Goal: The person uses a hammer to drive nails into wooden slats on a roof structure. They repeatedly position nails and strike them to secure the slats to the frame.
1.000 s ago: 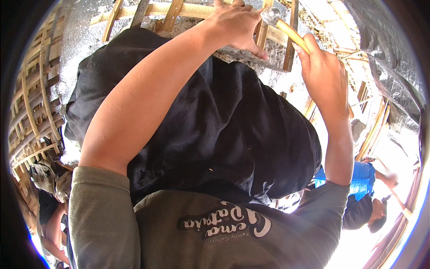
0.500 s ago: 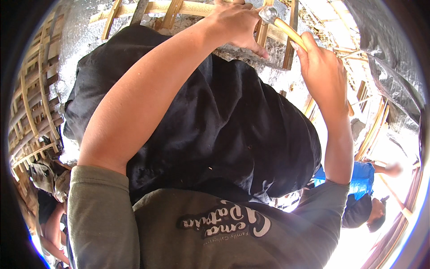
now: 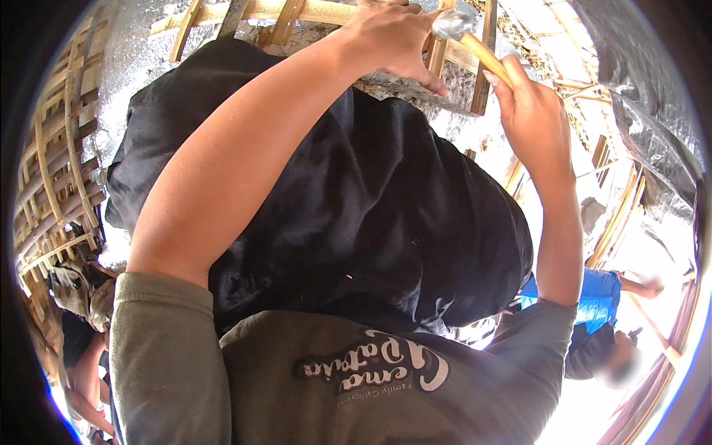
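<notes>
A hammer (image 3: 486, 55) with a yellowish wooden handle and a rounded metal head is in my right hand (image 3: 530, 107). That hand is closed around the handle, its thumb along the side. To the left, my left hand (image 3: 397, 41) rests over the crossing wooden slats (image 3: 436, 61), its thumb stretched away from the other fingers. The upper edge of the view cuts off some of its fingertips. The hammer head is close beside its fingers; whether they touch cannot be made out. A grey block-like surface (image 3: 404, 87) shows beneath the slats.
Black cloth (image 3: 348, 200) covers my legs. Woven bamboo lattice (image 3: 55, 163) stands at the left, silvery sheeting (image 3: 645, 81) at the upper right. One person in blue shorts (image 3: 597, 297) is at the lower right; another person's arm (image 3: 87, 374) shows at the lower left.
The hammer head has shifted slightly right and down, and my right hand has moved a little with it. My left hand stays in nearly the same place.
</notes>
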Motion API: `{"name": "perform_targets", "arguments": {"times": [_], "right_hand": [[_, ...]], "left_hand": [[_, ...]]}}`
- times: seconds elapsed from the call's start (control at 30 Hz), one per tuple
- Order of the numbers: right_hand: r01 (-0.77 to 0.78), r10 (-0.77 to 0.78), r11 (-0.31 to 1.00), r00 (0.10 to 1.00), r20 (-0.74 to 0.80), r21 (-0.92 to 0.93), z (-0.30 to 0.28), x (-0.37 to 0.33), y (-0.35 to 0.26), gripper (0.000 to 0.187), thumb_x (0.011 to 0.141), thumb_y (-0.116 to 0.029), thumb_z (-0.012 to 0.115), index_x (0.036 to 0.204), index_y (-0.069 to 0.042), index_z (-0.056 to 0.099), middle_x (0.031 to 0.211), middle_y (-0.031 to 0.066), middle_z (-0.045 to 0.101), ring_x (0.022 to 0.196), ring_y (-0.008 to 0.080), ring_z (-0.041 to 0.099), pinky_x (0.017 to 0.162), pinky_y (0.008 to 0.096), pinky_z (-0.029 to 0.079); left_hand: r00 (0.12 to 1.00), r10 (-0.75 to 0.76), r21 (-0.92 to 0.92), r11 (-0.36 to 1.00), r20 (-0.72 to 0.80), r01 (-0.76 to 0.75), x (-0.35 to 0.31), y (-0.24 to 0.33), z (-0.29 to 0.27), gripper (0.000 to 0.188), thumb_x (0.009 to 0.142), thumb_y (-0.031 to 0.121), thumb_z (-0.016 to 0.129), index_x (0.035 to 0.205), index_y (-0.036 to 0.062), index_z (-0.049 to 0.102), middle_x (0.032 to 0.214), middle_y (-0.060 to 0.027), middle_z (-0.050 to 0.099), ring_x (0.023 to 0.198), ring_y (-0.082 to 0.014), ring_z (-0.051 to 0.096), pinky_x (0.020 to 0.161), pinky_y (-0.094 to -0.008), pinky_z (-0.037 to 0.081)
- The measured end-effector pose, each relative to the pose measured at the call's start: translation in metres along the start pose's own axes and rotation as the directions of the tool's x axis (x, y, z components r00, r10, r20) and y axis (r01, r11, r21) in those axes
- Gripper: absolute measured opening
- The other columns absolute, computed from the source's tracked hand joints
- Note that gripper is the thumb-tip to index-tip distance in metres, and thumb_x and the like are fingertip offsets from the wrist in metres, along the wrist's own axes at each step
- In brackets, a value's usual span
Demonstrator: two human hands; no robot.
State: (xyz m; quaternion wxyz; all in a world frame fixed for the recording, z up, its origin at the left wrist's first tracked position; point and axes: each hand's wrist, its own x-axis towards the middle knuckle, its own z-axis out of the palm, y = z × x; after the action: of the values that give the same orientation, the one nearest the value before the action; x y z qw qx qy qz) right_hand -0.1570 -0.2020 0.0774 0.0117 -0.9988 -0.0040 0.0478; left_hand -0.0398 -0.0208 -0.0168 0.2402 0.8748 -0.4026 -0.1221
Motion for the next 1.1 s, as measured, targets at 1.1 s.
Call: {"name": "perform_targets", "arguments": {"times": [1.1], "right_hand": [[-0.003,0.004,0.997,1.0,-0.016,0.079,0.015,0.003,0.018,0.027,0.103,-0.037,0.057,0.114,-0.012,0.057,0.069,0.0183,0.065,0.069,0.0428,0.066,0.059,0.0512,0.05]], "left_hand": [[0.995,-0.017,-0.016,1.0,0.098,0.019,-0.001,0.005,-0.017,0.127,0.061,0.075,0.081,0.157,0.0053,0.034,0.142,-0.0206,0.058,0.137,-0.0372,0.048,0.115,-0.0523,0.033]]}}
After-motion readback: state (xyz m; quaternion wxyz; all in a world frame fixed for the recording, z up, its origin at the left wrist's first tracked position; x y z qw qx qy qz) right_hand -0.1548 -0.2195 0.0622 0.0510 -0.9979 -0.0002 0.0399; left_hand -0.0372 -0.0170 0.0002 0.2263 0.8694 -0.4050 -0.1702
